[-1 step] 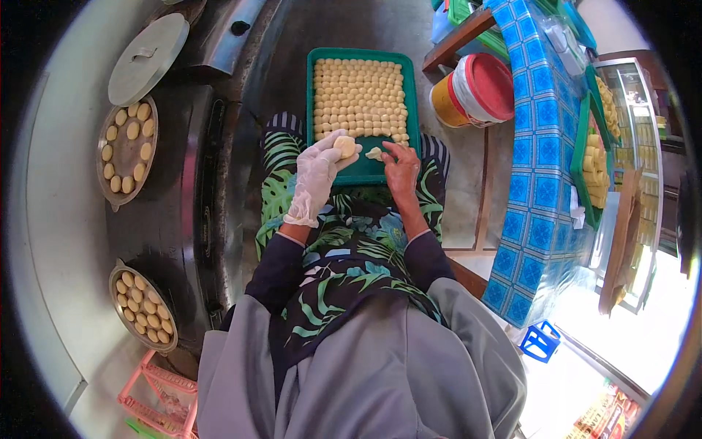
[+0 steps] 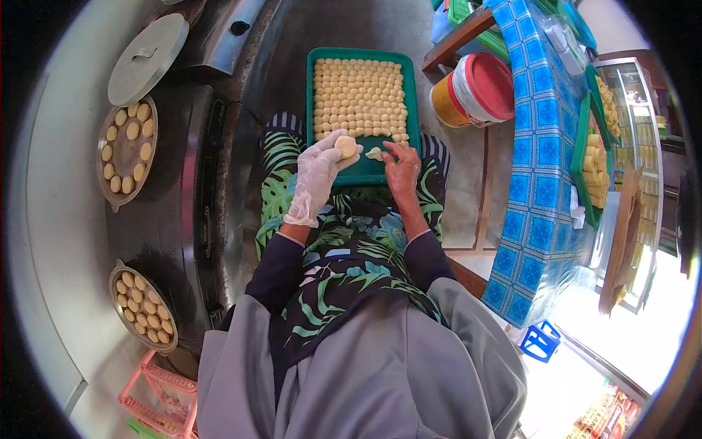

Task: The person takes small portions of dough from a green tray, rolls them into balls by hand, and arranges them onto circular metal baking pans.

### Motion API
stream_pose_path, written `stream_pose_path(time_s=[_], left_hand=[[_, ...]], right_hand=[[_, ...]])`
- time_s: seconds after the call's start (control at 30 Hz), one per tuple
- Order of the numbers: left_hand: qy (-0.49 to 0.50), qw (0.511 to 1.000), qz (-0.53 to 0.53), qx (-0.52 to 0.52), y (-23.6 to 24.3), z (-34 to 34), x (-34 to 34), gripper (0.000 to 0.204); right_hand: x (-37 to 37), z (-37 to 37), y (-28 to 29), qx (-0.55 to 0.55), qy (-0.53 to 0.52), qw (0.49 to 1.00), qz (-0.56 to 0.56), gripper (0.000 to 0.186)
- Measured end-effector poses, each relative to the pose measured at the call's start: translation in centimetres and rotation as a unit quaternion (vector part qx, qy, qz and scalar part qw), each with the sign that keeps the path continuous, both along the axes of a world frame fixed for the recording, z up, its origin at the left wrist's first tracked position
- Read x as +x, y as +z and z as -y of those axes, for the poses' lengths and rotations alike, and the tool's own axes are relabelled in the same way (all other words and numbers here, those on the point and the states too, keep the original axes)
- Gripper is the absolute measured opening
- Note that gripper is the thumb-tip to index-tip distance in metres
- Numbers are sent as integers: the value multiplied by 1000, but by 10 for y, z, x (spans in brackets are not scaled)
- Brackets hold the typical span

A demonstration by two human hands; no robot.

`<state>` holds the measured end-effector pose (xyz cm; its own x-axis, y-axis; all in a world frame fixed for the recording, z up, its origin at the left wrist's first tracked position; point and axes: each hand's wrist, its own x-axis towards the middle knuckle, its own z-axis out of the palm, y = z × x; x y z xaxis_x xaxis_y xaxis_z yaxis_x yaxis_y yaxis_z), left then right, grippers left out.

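Resting in left hand [image 2: 322, 162], dough ball [image 2: 345, 147]

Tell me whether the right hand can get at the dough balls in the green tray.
Probably yes: the right hand is at the near end of the green tray, close to the nearest dough balls, with nothing visible in between; the left hand is apart from it.

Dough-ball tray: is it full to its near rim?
No, the tray shows bare green between the dough balls and its near rim.

Nothing visibly moved, no clear change
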<state>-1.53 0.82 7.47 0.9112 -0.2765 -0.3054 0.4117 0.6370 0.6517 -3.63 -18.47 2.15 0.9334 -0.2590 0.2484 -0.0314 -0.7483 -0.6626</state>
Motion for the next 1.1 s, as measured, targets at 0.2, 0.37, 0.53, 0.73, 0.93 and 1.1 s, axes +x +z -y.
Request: stream_pose_path(time_s=[0.2,0.37,0.53,0.73,0.93,1.1], left_hand=[[-38,999,-12,-25,3,4,0,45],[-62,996,36,61,2,4,-7,49],[-92,992,53,63,0,6,-7,49],[-121,990,50,47,-1,6,-7,45],[75,983,-91,-139,-16,4,-5,57],[71,993,-63,-68,-3,23,-13,66]], right_hand=[[4,1,16,-8,-20,999,-28,14],[8,-22,43,296,1,953,-63,24],[9,-30,47,381,63,917,-101,45],[7,-31,45,523,59,829,-191,42],[-27,-80,64,272,235,933,-27,40],[-23,-86,56,487,203,849,-7,71]])
